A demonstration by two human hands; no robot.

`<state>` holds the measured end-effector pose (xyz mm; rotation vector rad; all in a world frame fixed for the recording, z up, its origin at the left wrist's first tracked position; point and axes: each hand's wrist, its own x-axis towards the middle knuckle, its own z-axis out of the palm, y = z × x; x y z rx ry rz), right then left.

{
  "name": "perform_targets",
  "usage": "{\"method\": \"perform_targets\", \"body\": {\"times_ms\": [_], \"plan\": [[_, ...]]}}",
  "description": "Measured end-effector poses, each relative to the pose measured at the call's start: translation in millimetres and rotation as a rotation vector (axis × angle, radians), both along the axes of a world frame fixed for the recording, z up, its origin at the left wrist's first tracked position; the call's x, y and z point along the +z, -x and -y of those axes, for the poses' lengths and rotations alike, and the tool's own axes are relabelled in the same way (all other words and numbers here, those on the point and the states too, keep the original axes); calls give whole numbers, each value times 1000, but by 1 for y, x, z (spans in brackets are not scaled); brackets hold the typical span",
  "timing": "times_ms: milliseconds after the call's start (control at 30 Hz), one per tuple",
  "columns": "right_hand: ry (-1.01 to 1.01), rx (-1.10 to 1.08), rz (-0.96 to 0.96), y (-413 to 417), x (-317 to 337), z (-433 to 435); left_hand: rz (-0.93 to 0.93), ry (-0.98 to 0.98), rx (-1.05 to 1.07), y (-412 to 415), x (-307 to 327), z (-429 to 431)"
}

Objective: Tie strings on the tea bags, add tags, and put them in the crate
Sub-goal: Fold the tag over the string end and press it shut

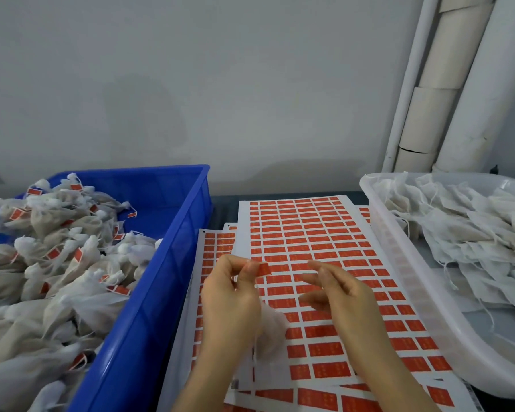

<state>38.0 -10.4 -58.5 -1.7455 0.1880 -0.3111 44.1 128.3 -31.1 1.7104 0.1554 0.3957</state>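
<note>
My left hand (232, 295) pinches a small red tag (263, 268) between thumb and fingertips, and a white mesh tea bag (269, 331) hangs blurred below that hand. My right hand (339, 295) hovers just to the right, fingers spread and curled, holding nothing I can make out. Both hands are above a sheet of red tag stickers (318, 233). A blue crate (173, 251) on the left holds several tied, tagged tea bags (57, 257). A white tub (399, 242) on the right holds untied tea bags with loose strings (464, 221).
More sticker sheets (214, 248) lie under the top one. A grey wall (220, 84) rises behind the table. White pipes and cardboard tubes (446, 84) stand in the back right corner.
</note>
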Motion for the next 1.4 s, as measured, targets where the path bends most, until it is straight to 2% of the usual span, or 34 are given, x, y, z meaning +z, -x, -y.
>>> {"method": "perform_targets", "body": {"times_ms": [167,333,500,600,667,767,867,967,1033,1133,1233,1300,1400], "plan": [[-1,3,-24,-5,-6,2,263,-87,45,26,52,2],[65,-6,-73,-7,-9,1,553,-144,108,58,131,-11],[97,10,-85,-8,-10,1,619,-330,94,72,190,-56],[110,32,-93,-8,-11,0,539,-456,130,72,206,-84],[123,36,-99,-6,-11,0,470,-461,153,64,206,-103],[133,39,-104,-5,-10,3,240,-420,176,48,190,-126],[135,35,-103,-6,-6,5,-10,-459,181,30,159,-143],[122,23,-107,-7,-5,7,-154,-535,189,14,132,-149],[110,10,-109,-8,-5,9,-231,-508,177,8,122,-150],[96,-12,-110,-8,-4,13,-277,-412,174,1,117,-148],[91,-22,-107,-7,-2,14,-247,-360,162,0,121,-143],[82,-6,-111,-5,0,13,-217,-407,180,-1,120,-144],[61,19,-111,-1,3,13,-291,-648,101,-3,120,-147]]}}
